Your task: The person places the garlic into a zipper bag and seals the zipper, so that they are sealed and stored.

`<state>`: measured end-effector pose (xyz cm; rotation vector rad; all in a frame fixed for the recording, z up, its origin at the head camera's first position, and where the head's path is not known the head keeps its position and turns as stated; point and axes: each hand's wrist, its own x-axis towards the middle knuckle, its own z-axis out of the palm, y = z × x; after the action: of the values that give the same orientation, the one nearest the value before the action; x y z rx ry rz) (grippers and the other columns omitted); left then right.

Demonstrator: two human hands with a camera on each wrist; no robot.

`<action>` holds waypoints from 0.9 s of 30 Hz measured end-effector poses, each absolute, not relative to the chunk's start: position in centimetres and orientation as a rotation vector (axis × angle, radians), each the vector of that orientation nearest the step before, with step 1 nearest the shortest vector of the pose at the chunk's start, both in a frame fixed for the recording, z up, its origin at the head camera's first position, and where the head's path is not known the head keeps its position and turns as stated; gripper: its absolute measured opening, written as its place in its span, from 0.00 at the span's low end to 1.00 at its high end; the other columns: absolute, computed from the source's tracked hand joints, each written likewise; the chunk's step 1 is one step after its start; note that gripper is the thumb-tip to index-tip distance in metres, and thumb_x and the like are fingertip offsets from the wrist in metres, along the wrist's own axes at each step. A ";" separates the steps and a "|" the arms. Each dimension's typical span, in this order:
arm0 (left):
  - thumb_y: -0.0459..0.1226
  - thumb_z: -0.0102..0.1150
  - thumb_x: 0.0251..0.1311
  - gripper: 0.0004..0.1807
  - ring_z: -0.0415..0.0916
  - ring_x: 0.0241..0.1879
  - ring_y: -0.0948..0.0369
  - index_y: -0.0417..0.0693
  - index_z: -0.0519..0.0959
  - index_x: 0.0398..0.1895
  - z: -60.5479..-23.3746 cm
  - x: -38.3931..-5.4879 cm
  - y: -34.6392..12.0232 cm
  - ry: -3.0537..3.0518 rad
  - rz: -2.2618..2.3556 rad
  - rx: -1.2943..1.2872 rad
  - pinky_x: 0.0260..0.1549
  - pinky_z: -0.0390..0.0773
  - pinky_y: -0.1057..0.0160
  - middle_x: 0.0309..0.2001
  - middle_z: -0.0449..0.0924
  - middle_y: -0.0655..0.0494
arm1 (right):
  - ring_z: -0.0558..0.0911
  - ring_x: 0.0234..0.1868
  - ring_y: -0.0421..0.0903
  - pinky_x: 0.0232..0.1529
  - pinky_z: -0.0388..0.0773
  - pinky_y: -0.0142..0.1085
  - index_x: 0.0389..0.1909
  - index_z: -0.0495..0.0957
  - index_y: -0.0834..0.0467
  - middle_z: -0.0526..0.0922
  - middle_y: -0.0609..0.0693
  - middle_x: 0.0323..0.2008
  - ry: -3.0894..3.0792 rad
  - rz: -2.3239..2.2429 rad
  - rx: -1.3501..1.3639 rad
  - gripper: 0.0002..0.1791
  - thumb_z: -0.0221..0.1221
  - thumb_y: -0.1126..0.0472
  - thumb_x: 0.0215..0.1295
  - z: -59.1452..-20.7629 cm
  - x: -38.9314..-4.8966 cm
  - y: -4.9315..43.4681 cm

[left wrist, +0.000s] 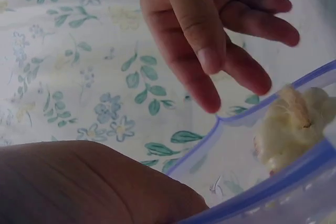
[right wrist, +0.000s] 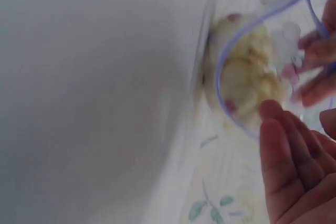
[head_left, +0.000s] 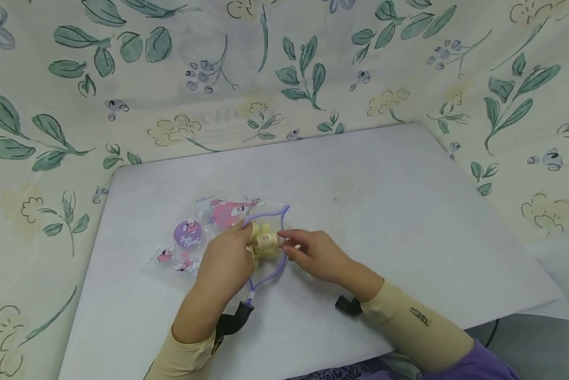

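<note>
A clear zip bag (head_left: 188,235) with a purple zip rim and pink and purple cartoon prints lies on the white tabletop, its mouth spread wide toward the right. Pale yellow, lumpy contents (head_left: 267,241) show at the mouth; in the left wrist view one lump (left wrist: 294,124) looks like a garlic bulb with a tan, fibrous tuft. My left hand (head_left: 227,256) holds the bag at its mouth, its fingertips partly hidden. At the right side of the mouth is my right hand (head_left: 320,256), thumb and fingers spread, fingertips close to the rim (left wrist: 218,119).
A white tabletop (head_left: 384,211) spreads beneath the bag, with a few small brown specks (head_left: 335,199) beyond the right hand. Floral cloth (head_left: 265,79) hangs behind and at the sides. Black wrist mounts (head_left: 237,319) sit under both forearms.
</note>
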<state>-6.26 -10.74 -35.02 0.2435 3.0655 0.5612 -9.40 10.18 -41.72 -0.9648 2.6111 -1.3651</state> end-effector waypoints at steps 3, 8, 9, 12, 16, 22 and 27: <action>0.24 0.50 0.59 0.26 0.74 0.66 0.42 0.36 0.77 0.63 -34.9 -6.1 -10.8 3.049 0.589 0.319 0.64 0.74 0.43 0.66 0.76 0.40 | 0.88 0.29 0.41 0.28 0.81 0.26 0.60 0.79 0.62 0.90 0.55 0.41 2.734 -1.402 -1.084 0.20 0.60 0.69 0.68 -41.3 -9.8 12.2; 0.22 0.44 0.60 0.28 0.75 0.65 0.43 0.41 0.79 0.63 -34.5 -5.9 -10.9 2.980 0.597 0.451 0.61 0.76 0.44 0.66 0.77 0.46 | 0.84 0.37 0.46 0.38 0.84 0.35 0.56 0.82 0.59 0.87 0.53 0.42 3.183 -1.221 -1.358 0.25 0.62 0.76 0.56 -40.4 -11.1 14.6; 0.21 0.43 0.60 0.29 0.75 0.65 0.43 0.42 0.79 0.63 -34.5 -5.8 -10.8 2.964 0.585 0.472 0.61 0.77 0.44 0.67 0.77 0.47 | 0.83 0.39 0.48 0.40 0.84 0.37 0.57 0.81 0.58 0.85 0.53 0.42 3.233 -1.135 -1.407 0.27 0.62 0.76 0.54 -40.3 -11.2 14.8; 0.20 0.46 0.59 0.29 0.75 0.65 0.44 0.44 0.80 0.63 -34.5 -5.7 -10.4 2.925 0.539 0.531 0.61 0.77 0.44 0.68 0.75 0.49 | 0.82 0.44 0.51 0.44 0.83 0.41 0.60 0.79 0.54 0.82 0.53 0.44 3.277 -0.829 -1.547 0.31 0.64 0.76 0.52 -40.4 -11.4 15.0; 0.22 0.55 0.59 0.26 0.76 0.64 0.46 0.45 0.81 0.62 -34.8 -5.5 -10.0 2.942 0.472 0.645 0.59 0.78 0.46 0.68 0.76 0.50 | 0.83 0.48 0.51 0.53 0.81 0.44 0.61 0.78 0.51 0.83 0.51 0.51 3.260 -0.507 -1.696 0.34 0.70 0.71 0.49 -41.6 -11.5 14.8; 0.24 0.62 0.56 0.29 0.80 0.61 0.48 0.48 0.80 0.63 -35.0 -5.2 -9.8 2.978 0.468 0.827 0.54 0.82 0.48 0.66 0.78 0.51 | 0.83 0.42 0.45 0.50 0.81 0.40 0.52 0.85 0.53 0.88 0.45 0.45 3.228 -0.516 -1.935 0.24 0.73 0.68 0.51 -42.4 -11.6 14.8; 0.23 0.60 0.55 0.29 0.82 0.58 0.49 0.49 0.81 0.62 -34.8 -5.0 -10.3 3.047 0.491 0.960 0.50 0.84 0.51 0.66 0.78 0.52 | 0.82 0.33 0.44 0.43 0.82 0.37 0.41 0.88 0.55 0.89 0.44 0.34 3.237 -0.640 -2.071 0.16 0.73 0.69 0.50 -42.0 -11.5 15.2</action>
<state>-4.98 -10.30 -34.76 0.9596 3.0465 0.4914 -11.47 15.16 -41.96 -2.0706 3.2372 -0.6401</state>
